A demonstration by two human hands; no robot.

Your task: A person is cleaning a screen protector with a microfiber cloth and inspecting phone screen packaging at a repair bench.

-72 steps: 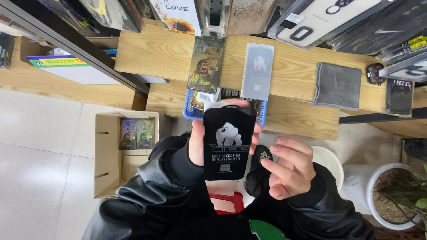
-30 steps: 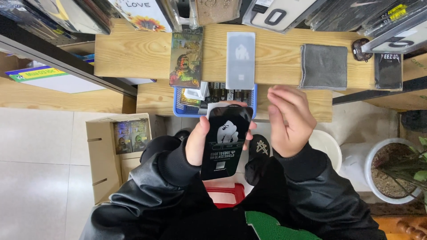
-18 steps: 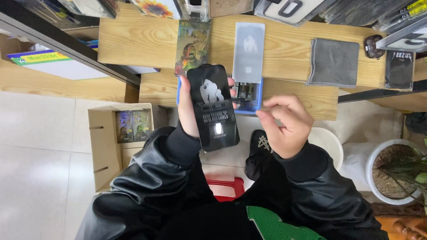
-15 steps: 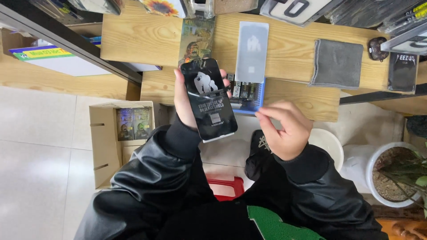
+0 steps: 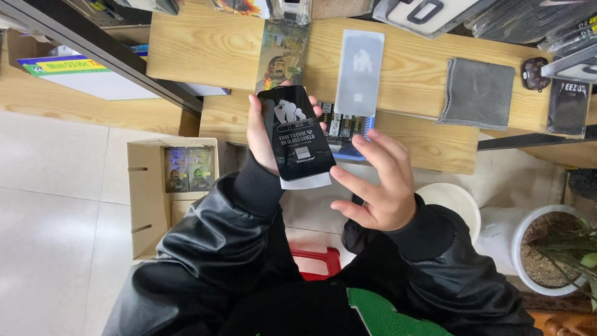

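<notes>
Above wooden bench point(image 5: 205, 46): left hand point(image 5: 264, 134) grips black packet point(image 5: 296, 134) (upright); right hand point(image 5: 379, 183) spread, empty.

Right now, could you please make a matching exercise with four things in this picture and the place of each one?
Things:
1. black flat package
2. grey cloth
3. cardboard box
4. potted plant

Places:
A. on the floor, at the right edge
B. in the left hand
C. on the floor, left of the person
D. on the wooden bench, right part

Pairs: 1-B, 2-D, 3-C, 4-A
</notes>
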